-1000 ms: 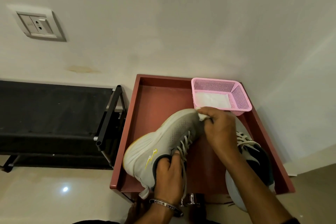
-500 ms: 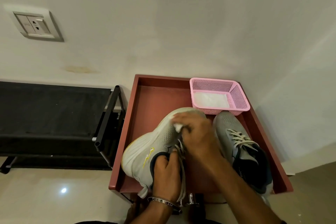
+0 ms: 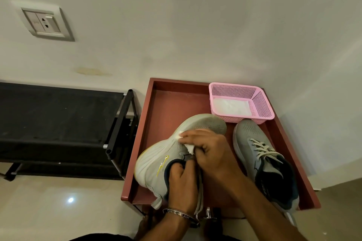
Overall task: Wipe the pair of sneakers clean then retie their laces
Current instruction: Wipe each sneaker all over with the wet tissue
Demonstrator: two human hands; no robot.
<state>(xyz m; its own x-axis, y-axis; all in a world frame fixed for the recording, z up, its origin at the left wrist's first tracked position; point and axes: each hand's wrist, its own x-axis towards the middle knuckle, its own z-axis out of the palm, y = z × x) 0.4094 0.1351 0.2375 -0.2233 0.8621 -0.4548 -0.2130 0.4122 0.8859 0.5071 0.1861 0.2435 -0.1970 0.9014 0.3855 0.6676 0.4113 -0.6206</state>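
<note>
A pale plastered wall [image 3: 195, 25] with a socket plate [image 3: 46, 22] backs a glossy tiled floor [image 3: 58, 207], where a black rack [image 3: 58, 123] stands beside a low red-brown tray table [image 3: 166, 103]. On the tray sit a pink mesh basket [image 3: 262, 101] holding white wipes [image 3: 231, 106], and the pair of grey sneakers. The right-hand sneaker [image 3: 262, 154] lies flat, laces [image 3: 260, 147] tied. The held sneaker [image 3: 156, 160] is tipped on its side; it looks light, with a soft knit upper and a firmer sole, so the collar seems the surest hold. The left hand [image 3: 182, 188] grips there, fingers curled inside. The right hand [image 3: 207, 150] pinches a small white wipe [image 3: 189, 146] against the upper.
</note>
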